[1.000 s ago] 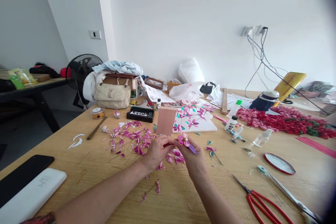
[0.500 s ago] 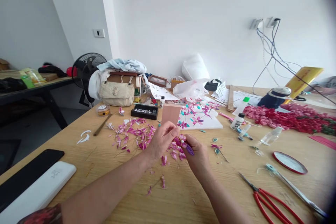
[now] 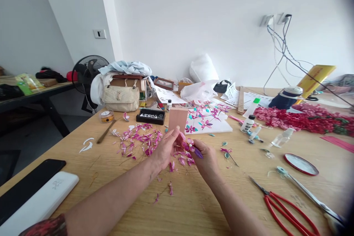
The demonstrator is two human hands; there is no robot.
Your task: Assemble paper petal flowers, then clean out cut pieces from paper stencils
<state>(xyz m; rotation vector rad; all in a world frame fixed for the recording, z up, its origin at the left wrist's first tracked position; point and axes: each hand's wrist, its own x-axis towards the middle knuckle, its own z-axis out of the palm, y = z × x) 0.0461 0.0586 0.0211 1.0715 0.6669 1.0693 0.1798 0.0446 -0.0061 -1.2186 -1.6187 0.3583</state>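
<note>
Between my hands, above the table, is a pink flower (image 3: 188, 145) with a pearl-like centre and a purple petal. My right hand (image 3: 206, 156) pinches the flower at its right side, fingers curled. On the other side, my left hand (image 3: 165, 147) has its thumb and fingers closed at the flower's upper left edge; the exact grip is partly hidden. Behind them stands a pinkish block (image 3: 177, 120). Many loose magenta petals (image 3: 149, 142) lie on the table beyond and left of my hands.
Red-handled scissors (image 3: 279, 206) lie at the right front, near a round red-rimmed dish (image 3: 301, 164). Small bottles (image 3: 247, 123) stand at the right. A white power bank (image 3: 41, 199) and black phone (image 3: 33, 180) lie left. A black tray (image 3: 151, 117) sits farther back.
The view has shifted slightly. My left thumb has moved from above the flower to its upper left, and the flower's face shows more fully.
</note>
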